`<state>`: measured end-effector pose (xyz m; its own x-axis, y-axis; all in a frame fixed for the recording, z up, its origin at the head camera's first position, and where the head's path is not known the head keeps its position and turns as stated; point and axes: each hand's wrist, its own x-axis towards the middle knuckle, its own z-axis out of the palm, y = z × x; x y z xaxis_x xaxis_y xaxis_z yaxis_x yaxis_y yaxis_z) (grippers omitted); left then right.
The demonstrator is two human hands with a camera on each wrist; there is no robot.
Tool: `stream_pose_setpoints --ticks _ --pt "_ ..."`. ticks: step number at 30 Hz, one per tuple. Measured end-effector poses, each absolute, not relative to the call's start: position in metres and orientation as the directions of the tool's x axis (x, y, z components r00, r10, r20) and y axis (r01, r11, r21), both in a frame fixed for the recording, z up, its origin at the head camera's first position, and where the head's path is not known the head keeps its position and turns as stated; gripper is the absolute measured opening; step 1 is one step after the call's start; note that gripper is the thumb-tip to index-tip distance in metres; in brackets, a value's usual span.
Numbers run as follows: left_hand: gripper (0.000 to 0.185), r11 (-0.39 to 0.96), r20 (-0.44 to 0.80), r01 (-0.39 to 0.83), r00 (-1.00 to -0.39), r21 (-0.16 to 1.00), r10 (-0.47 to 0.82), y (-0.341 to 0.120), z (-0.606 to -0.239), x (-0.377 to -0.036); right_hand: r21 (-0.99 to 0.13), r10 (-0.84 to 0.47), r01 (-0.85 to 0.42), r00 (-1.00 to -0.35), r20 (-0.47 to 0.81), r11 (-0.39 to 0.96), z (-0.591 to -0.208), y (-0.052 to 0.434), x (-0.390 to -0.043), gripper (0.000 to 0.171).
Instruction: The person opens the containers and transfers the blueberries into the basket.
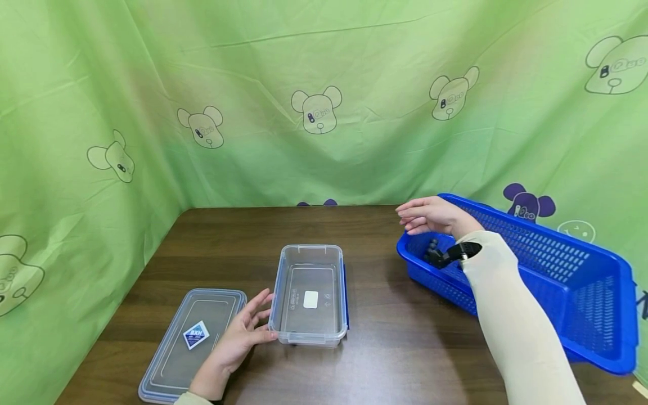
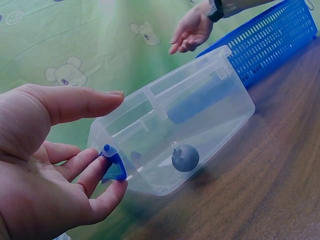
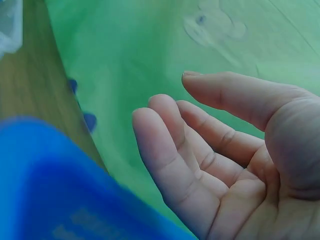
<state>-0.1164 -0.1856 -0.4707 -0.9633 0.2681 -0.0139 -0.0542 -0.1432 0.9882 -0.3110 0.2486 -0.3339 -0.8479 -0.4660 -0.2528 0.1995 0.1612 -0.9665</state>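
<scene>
The left hand [image 1: 238, 337], fingers spread and relaxed, rests its fingertips against the near left corner of the clear plastic container [image 1: 310, 295], seemingly steadying it, while the right hand [image 1: 430, 216] hovers empty and loosely spread over the blue basket's [image 1: 572, 270] far end.

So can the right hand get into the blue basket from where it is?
Probably yes. The right hand hovers open and empty over the near end of the blue basket, which has no lid, and nothing lies between them. The left hand rests against the clear box.
</scene>
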Motion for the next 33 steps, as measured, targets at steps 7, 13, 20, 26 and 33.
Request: stream_pose_setpoints --ticks 7,13,20,26,33 --pt "0.096 -0.148 -0.015 -0.056 -0.963 0.987 0.268 -0.185 -0.470 -0.116 -0.961 -0.515 0.151 -0.819 -0.252 0.230 -0.337 0.205 -0.308 0.015" --pt "0.096 -0.152 -0.009 -0.051 -0.964 0.987 0.267 -0.185 -0.468 -0.115 -0.955 -0.564 0.112 -0.785 -0.255 0.276 -0.346 0.168 -0.303 0.028" --pt "0.095 -0.151 -0.004 -0.046 -0.964 0.987 0.267 -0.186 -0.469 -0.115 -0.938 -0.664 0.130 -0.676 -0.320 0.321 -0.367 0.114 -0.288 0.042" --pt "0.095 -0.143 -0.009 -0.050 -0.962 0.989 0.273 -0.185 -0.470 -0.117 -0.918 -0.712 0.154 -0.589 -0.382 0.365 -0.386 0.073 -0.272 0.038" --pt "0.095 -0.136 -0.020 -0.060 -0.960 0.989 0.278 -0.185 -0.469 -0.115 -0.874 -0.746 0.141 -0.468 -0.473 0.465 -0.405 0.037 -0.255 0.028"
